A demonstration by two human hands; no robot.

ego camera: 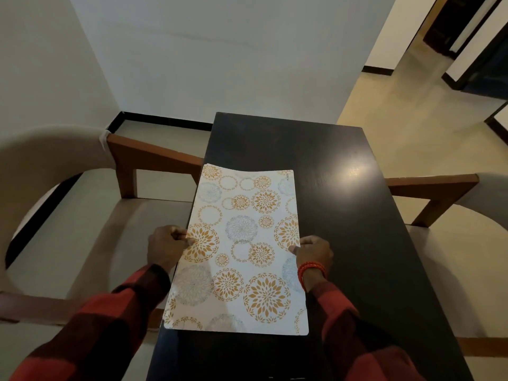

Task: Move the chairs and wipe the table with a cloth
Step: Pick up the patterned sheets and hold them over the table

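A long dark table (pixel 343 215) runs away from me. Over its left half lies a white placemat (pixel 242 251) printed with orange and grey flower circles; its left edge juts past the table's side. My left hand (pixel 166 247) pinches the mat's left edge, and my right hand (pixel 313 251) pinches its right edge. A beige upholstered chair with wooden arms (pixel 90 232) stands close against the table's left side. A matching chair (pixel 461 243) stands at the right side. No cloth is in view.
White walls with a dark skirting close off the far end and left. Tiled floor (pixel 406 86) opens to the right toward a doorway. A ceiling light glares on the tabletop at the right.
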